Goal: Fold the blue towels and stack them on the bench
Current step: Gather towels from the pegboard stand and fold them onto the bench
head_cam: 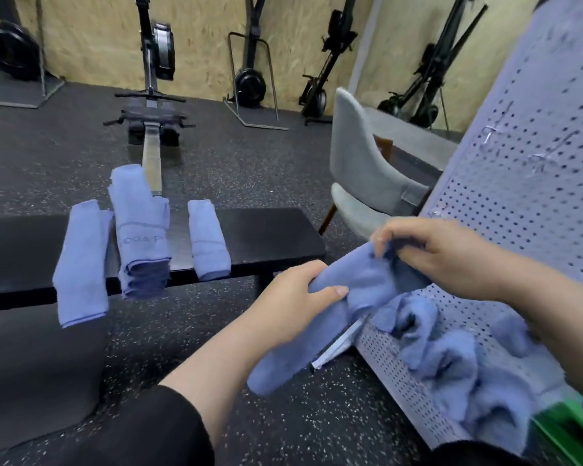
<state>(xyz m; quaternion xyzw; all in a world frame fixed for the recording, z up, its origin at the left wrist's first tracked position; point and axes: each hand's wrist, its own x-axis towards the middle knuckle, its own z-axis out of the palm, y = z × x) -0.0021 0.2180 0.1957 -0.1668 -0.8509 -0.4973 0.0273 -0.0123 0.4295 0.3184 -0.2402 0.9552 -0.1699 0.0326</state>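
We hold one blue towel (320,307) between both hands: our left hand (297,294) grips its middle with the thumb on top, and our right hand (441,250) pinches its upper end. Beneath it, a heap of unfolded towels (451,354) lies on a perforated white panel (525,183). On the black bench (270,233) we see a stack of folded towels (142,230) between two single folded ones.

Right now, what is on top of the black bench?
On the black bench lie three lots of folded blue towels: a single one at left overhanging the front edge, a taller stack in the middle, another single at right. The bench surface beneath them is covered.
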